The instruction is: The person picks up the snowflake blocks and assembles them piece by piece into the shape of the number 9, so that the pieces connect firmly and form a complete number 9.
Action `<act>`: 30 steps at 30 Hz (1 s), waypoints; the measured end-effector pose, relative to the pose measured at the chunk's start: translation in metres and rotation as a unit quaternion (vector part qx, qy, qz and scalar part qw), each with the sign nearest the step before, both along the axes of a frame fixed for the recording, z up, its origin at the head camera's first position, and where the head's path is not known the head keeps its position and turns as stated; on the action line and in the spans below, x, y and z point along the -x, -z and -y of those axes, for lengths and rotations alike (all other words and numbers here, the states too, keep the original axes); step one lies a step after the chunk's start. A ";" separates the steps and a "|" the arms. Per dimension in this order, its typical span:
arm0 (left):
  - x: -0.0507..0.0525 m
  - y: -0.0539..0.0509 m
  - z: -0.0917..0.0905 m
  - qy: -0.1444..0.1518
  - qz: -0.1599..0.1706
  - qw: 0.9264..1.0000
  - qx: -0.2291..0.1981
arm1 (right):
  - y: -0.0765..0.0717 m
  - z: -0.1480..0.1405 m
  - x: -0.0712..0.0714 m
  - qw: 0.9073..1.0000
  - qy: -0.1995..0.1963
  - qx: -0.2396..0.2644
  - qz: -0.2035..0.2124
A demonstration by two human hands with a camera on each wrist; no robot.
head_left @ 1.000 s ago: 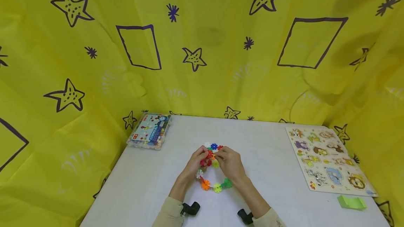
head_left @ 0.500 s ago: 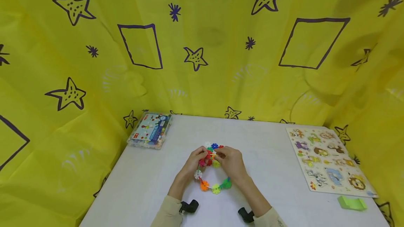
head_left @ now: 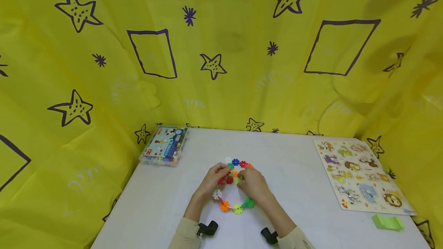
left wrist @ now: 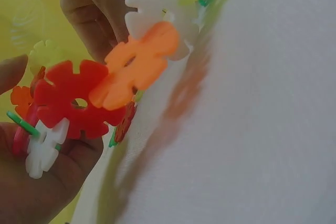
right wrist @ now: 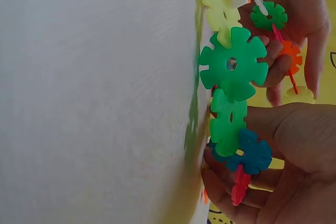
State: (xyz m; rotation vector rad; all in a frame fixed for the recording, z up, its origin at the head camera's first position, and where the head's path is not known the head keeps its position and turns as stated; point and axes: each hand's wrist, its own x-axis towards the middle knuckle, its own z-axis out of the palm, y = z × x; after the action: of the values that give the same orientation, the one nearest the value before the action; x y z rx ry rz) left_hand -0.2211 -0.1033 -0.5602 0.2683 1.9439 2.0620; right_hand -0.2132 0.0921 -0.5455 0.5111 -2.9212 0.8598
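Observation:
A chain of colourful notched plastic snowflake discs (head_left: 225,206) loops between the hands above the white table. The left hand (head_left: 210,180) grips part of it; a red disc (left wrist: 73,98), an orange disc (left wrist: 134,64) and a white disc (left wrist: 42,150) show by its fingers in the left wrist view. From its fingertips a short run with an orange disc (right wrist: 290,57) and a yellow disc (right wrist: 299,95) sticks out. The right hand (head_left: 255,183) curls around the chain's right side, beside a green disc (right wrist: 229,121) and a blue disc (right wrist: 252,153). Its fingertips are partly hidden.
More linked discs, including a blue one (head_left: 235,162), lie just beyond the hands. A clear box of pieces (head_left: 164,146) stands back left. On the right are an animal puzzle board (head_left: 363,178) and a light green block (head_left: 388,222). A yellow curtain (head_left: 221,99) closes the back.
The right hand has drawn slightly down, away from the small yellow piece it pinched by the left fingertips, and its fingers are more curled. The left hand has barely moved.

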 end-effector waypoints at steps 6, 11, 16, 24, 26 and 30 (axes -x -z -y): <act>-0.001 0.000 -0.001 -0.004 -0.006 0.999 0.039 | -0.001 0.000 -0.002 0.999 -0.002 0.020 0.025; -0.002 0.000 -0.002 -0.017 -0.008 0.999 0.050 | -0.003 -0.003 -0.002 0.998 0.005 0.057 0.017; -0.002 -0.001 0.000 -0.022 -0.016 0.999 0.042 | -0.007 -0.010 0.000 0.992 0.025 0.127 0.003; -0.002 -0.002 0.002 -0.015 -0.019 0.999 0.031 | -0.024 -0.019 0.001 0.957 0.062 0.283 0.033; -0.001 -0.002 0.002 -0.009 -0.015 1.000 0.018 | -0.026 -0.019 0.000 0.941 0.062 0.328 0.058; -0.001 -0.001 0.001 -0.001 -0.007 1.000 -0.013 | -0.027 -0.020 0.000 0.913 0.053 0.391 0.106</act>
State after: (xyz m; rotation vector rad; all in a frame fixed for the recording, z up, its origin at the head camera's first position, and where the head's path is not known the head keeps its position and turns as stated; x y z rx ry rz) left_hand -0.2202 -0.1039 -0.5588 0.2872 1.9257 2.0936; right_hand -0.2130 0.1120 -0.5189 0.1900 -2.4006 2.0060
